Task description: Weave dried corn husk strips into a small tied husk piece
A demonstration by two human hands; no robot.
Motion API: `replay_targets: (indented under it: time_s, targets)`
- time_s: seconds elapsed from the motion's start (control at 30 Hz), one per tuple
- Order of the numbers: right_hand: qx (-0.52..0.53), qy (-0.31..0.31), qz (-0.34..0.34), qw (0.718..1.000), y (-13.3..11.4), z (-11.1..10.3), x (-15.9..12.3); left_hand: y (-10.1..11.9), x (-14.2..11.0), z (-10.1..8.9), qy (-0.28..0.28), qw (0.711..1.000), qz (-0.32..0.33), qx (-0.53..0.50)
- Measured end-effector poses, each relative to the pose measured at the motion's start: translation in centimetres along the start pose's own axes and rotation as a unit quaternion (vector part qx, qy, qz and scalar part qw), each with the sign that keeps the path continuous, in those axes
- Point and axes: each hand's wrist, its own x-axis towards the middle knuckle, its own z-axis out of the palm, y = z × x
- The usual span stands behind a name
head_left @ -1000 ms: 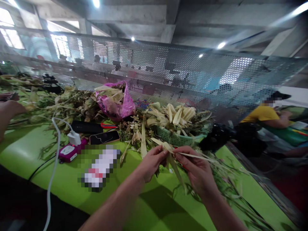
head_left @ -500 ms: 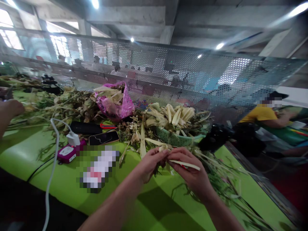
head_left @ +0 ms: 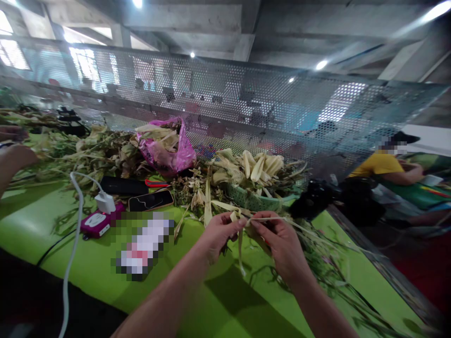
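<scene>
- Between my fingers (head_left: 235,224) a pale dried leaf strip (head_left: 240,244) hung down toward the counter (head_left: 105,263), pinched at its top by my left hand (head_left: 218,234) and my right hand (head_left: 278,241), both closed tight on it just in front of the basket.
- Half a second earlier the strip had stuck out sideways to the right from my right hand; now its loose end dangled below my thumbs, so I judged I had turned or folded it over.
- A second earlier a long thin stalk ran out from my right hand; a thin strand (head_left: 299,225) still trailed off that way.
- Just beyond my hands sat the green basket (head_left: 253,202) heaped with pale husks (head_left: 260,166), its place unchanged.
- Farther left lay the phone (head_left: 151,201), the pink plastic bag (head_left: 176,155) and the white charger (head_left: 105,203) with its cable, all as before.
- At the far left edge another person's hand (head_left: 16,157) rested by the leaf pile; a person in yellow (head_left: 382,166) sat beyond the counter's right end.
</scene>
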Motion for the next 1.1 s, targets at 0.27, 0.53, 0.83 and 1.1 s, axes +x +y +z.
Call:
replay_targets:
  time_s: [0.27,0.53,0.83,1.1]
  targets:
    - [0.052,-0.019,0.057,0.997,0.2,0.5,0.0,-0.2,0.4,-0.1,0.058,0.996,0.030,0.066]
    - [0.019,-0.062,0.005,0.998,0.5,0.6,-0.1,-0.5,0.9,-0.8,0.122,0.991,0.055,-0.005]
    - [-0.312,-0.096,-0.284,0.902,0.2,-0.1,-0.5,-1.1,1.0,-1.1,0.131,0.986,0.083,0.055]
    - [-0.412,-0.031,-0.405,0.815,-1.0,-0.9,-0.7,-0.8,0.6,-0.5,0.052,0.977,0.118,0.172]
